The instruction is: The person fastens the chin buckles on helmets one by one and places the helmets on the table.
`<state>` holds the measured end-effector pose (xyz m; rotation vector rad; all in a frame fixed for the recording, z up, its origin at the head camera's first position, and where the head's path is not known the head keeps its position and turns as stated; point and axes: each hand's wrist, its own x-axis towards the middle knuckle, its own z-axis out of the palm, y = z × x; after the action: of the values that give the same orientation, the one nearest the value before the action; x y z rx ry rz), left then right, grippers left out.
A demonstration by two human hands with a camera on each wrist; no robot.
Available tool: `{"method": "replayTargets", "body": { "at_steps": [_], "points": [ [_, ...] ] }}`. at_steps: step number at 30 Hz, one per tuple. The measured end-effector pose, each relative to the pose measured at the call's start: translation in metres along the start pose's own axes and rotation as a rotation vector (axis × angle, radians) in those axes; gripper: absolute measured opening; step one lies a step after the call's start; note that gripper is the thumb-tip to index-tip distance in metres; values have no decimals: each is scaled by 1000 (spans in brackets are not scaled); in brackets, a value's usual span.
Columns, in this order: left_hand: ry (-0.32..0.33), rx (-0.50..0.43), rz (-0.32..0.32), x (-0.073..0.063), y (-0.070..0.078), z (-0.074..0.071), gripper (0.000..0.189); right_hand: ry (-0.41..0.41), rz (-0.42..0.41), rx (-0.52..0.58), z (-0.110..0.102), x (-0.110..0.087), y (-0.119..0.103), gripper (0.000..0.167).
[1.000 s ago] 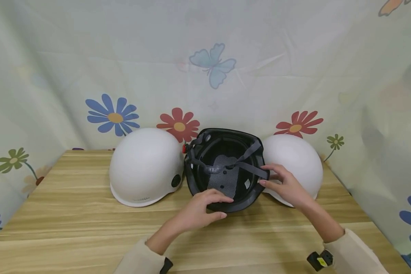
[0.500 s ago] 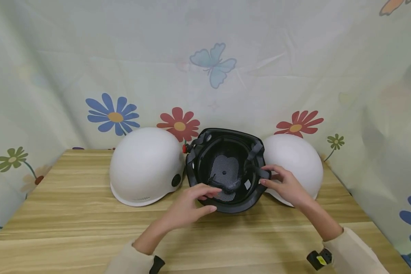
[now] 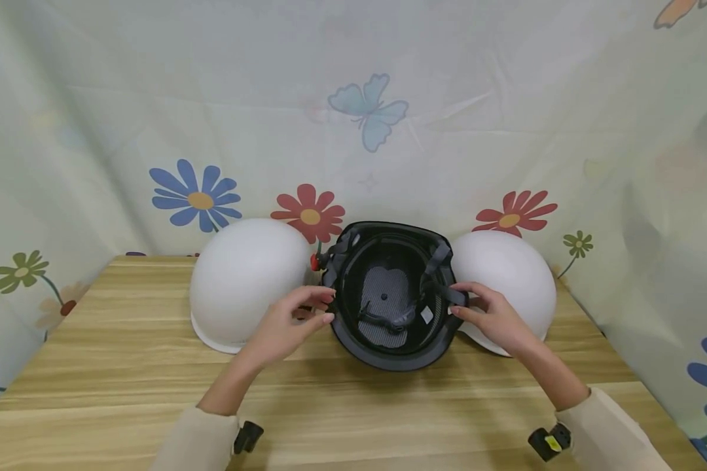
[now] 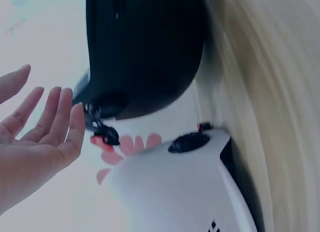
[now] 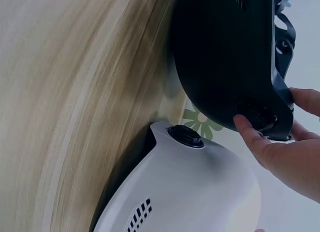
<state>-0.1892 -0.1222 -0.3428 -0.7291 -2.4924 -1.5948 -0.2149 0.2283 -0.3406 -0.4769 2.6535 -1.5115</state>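
Note:
A black helmet [image 3: 384, 288] lies upside down, its padded inside facing up. Its dark chin strap [image 3: 391, 325] droops into the bowl, while a red buckle piece [image 3: 315, 261] hangs over the left rim. My right hand [image 3: 501, 320] pinches the helmet's right rim; in the right wrist view the thumb [image 5: 250, 132] presses the outer shell near a round black knob and the other fingers go over the edge. At the left rim is my left hand [image 3: 283, 330], whose loosely extended fingers [image 4: 60, 117] show beside the shell in the left wrist view, gripping nothing.
White helmets stand dome up on both sides: one [image 3: 241, 275] at left, partly behind my left hand, and another [image 3: 507, 278] at right, behind my right hand. Beneath them is a wood-grain table [image 3: 124, 392]. A flower-print cloth [image 3: 259, 131] hangs close behind.
The chin strap, earlier stretched across the opening, has dropped into the helmet. My left hand has moved from the front rim to the left rim. The right hand has kept its pinch.

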Motion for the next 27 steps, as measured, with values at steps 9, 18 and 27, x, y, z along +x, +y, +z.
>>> {"method": "replayTargets", "body": {
  "at_steps": [9, 18, 27],
  "points": [
    [128, -5, -62, 12, -9, -21, 37, -26, -13, 10, -2, 3, 2, 38],
    [76, -18, -133, 22, -19, -25, 45, -48, -26, 31, -4, 3, 5, 37],
    [61, 37, -170, 35, -27, -27, 41, -62, -26, 57, -5, 4, 7, 37]
  ]
}}
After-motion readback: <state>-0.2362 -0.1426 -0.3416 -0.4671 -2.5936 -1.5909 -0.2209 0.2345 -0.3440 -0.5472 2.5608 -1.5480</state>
